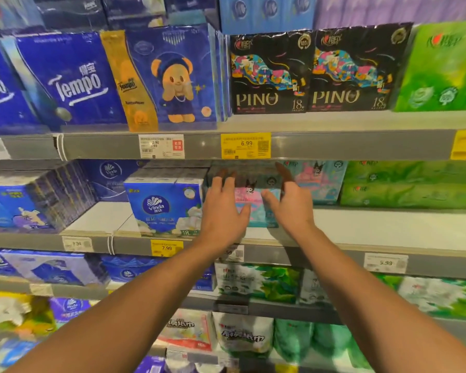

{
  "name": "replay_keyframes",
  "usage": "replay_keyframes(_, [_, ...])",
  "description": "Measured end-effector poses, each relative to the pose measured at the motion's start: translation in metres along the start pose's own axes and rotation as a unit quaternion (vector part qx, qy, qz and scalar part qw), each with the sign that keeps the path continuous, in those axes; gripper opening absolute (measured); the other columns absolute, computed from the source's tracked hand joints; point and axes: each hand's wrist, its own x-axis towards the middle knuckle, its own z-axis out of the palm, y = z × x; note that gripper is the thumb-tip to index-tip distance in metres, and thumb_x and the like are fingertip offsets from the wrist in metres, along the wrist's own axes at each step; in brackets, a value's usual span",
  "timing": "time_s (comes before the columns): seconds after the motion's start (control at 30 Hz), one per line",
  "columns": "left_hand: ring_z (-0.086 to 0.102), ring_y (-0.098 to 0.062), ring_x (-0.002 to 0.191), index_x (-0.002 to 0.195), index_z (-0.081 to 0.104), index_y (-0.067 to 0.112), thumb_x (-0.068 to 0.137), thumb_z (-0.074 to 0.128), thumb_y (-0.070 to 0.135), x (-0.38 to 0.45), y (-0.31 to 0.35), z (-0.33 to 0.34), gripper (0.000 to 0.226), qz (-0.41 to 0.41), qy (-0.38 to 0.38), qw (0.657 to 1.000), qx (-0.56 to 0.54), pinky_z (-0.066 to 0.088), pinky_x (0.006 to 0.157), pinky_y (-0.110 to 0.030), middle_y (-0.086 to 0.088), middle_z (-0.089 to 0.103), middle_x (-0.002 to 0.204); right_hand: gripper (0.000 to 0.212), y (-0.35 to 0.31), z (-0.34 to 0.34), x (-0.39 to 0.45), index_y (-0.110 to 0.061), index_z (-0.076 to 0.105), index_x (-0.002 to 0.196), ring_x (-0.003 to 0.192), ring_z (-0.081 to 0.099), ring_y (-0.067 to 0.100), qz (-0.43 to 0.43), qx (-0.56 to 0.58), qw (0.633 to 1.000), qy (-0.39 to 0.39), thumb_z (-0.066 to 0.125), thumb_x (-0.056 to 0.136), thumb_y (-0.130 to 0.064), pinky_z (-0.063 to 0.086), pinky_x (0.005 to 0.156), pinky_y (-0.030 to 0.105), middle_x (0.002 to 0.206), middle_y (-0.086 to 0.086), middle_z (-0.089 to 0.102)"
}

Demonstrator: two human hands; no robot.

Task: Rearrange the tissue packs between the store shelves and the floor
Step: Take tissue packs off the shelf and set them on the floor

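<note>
A pink and teal tissue pack [254, 197] with a cartoon character stands near the front of the middle shelf [388, 228]. My left hand [223, 211] presses against its left side, fingers over the top edge and thumb across the front. My right hand [292, 205] clasps its right side the same way. Both hands grip the pack between them, and much of its front is hidden by them. A second pack of the same design [319, 181] stands further back to the right.
A blue Vinda pack [164, 208] stands right beside my left hand. Green packs [409, 184] are stacked at the right. Above are black PINO packs [269, 74] and blue Tempo packs [73, 79]. More tissue packs fill the lower shelves.
</note>
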Motion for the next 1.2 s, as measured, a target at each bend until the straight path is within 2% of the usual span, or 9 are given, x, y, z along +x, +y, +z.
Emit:
replay_keyframes(0.1, [0.044, -0.024, 0.124, 0.135, 0.043, 0.014, 0.080, 0.071, 0.029, -0.003, 0.000, -0.003, 0.064, 0.015, 0.003, 1.000, -0.012, 0.042, 0.103, -0.037, -0.003, 0.038, 0.137, 0.075, -0.002, -0.010, -0.007, -0.023, 0.037, 0.144, 0.091, 0.065, 0.023, 0.020, 0.061, 0.997, -0.048, 0.077, 0.081, -0.034, 0.054, 0.078, 0.037, 0.099, 0.004, 0.068])
replay_keyframes(0.27, [0.049, -0.019, 0.120, 0.128, 0.054, 0.019, 0.079, 0.070, 0.026, -0.019, 0.004, -0.012, 0.051, 0.060, -0.015, 0.995, -0.075, 0.043, 0.098, -0.030, 0.000, 0.045, 0.138, 0.087, 0.000, -0.038, -0.052, -0.031, 0.030, 0.149, 0.106, 0.063, 0.025, 0.044, 0.028, 0.998, -0.024, 0.080, 0.078, -0.030, 0.054, 0.087, 0.044, 0.127, 0.010, 0.063])
replay_keyframes(0.33, [0.054, -0.016, 0.114, 0.123, 0.056, 0.022, 0.080, 0.071, 0.026, -0.033, 0.011, -0.014, 0.046, 0.078, -0.061, 0.991, -0.093, 0.042, 0.094, -0.026, 0.003, 0.049, 0.132, 0.083, 0.003, -0.053, -0.083, -0.033, 0.033, 0.148, 0.109, 0.063, 0.023, 0.073, 0.027, 0.997, -0.014, 0.079, 0.079, -0.029, 0.053, 0.090, 0.044, 0.130, 0.008, 0.061])
replay_keyframes(0.43, [0.057, -0.021, 0.108, 0.121, 0.056, 0.024, 0.080, 0.072, 0.029, -0.063, 0.028, -0.011, 0.044, 0.119, -0.159, 0.975, -0.099, 0.047, 0.092, -0.036, 0.002, 0.054, 0.127, 0.071, 0.007, -0.080, -0.147, -0.030, 0.045, 0.140, 0.104, 0.065, 0.019, 0.128, -0.005, 0.992, 0.002, 0.079, 0.078, -0.027, 0.053, 0.093, 0.040, 0.128, 0.005, 0.063])
replay_keyframes(0.57, [0.062, -0.021, 0.101, 0.121, 0.059, 0.022, 0.078, 0.075, 0.032, -0.131, 0.066, -0.003, 0.047, 0.200, -0.270, 0.932, -0.137, 0.050, 0.089, -0.033, -0.001, 0.062, 0.121, 0.069, 0.005, -0.115, -0.266, -0.029, 0.049, 0.137, 0.100, 0.067, 0.019, 0.222, -0.057, 0.971, 0.069, 0.079, 0.076, -0.030, 0.053, 0.091, 0.038, 0.123, 0.003, 0.066])
replay_keyframes(0.83, [0.065, -0.023, 0.097, 0.122, 0.060, 0.015, 0.075, 0.079, 0.028, -0.365, 0.156, -0.022, 0.052, 0.344, -0.499, 0.770, -0.201, 0.043, 0.088, -0.028, -0.006, 0.067, 0.117, 0.066, -0.039, -0.175, -0.571, -0.023, 0.054, 0.133, 0.102, 0.066, 0.022, 0.453, -0.111, 0.865, 0.186, 0.081, 0.073, -0.029, 0.049, 0.092, 0.034, 0.120, 0.006, 0.067])
replay_keyframes(0.93, [0.065, -0.024, 0.097, 0.121, 0.061, 0.014, 0.074, 0.081, 0.025, -0.468, 0.192, -0.038, 0.052, 0.395, -0.561, 0.699, -0.201, 0.046, 0.091, -0.032, -0.008, 0.067, 0.116, 0.063, -0.059, -0.199, -0.696, -0.024, 0.056, 0.131, 0.104, 0.066, 0.023, 0.526, -0.120, 0.801, 0.260, 0.080, 0.074, -0.030, 0.048, 0.092, 0.035, 0.116, 0.006, 0.070])
replay_keyframes(1.07, [0.062, -0.015, 0.090, 0.123, 0.059, 0.021, 0.075, 0.080, 0.028, -0.608, 0.232, -0.063, 0.052, 0.453, -0.632, 0.603, -0.179, 0.044, 0.086, -0.023, -0.002, 0.066, 0.117, 0.067, -0.092, -0.221, -0.861, -0.025, 0.051, 0.136, 0.102, 0.065, 0.021, 0.605, -0.097, 0.716, 0.334, 0.080, 0.075, -0.030, 0.052, 0.090, 0.037, 0.121, 0.006, 0.066])
replay_keyframes(1.2, [0.061, -0.015, 0.096, 0.127, 0.054, 0.026, 0.078, 0.077, 0.038, -0.755, 0.273, -0.084, 0.055, 0.502, -0.686, 0.510, -0.133, 0.049, 0.088, -0.032, 0.001, 0.062, 0.119, 0.069, -0.125, -0.244, -1.021, -0.035, 0.047, 0.137, 0.101, 0.064, 0.015, 0.673, -0.058, 0.619, 0.400, 0.078, 0.075, -0.042, 0.057, 0.084, 0.039, 0.123, -0.004, 0.065])
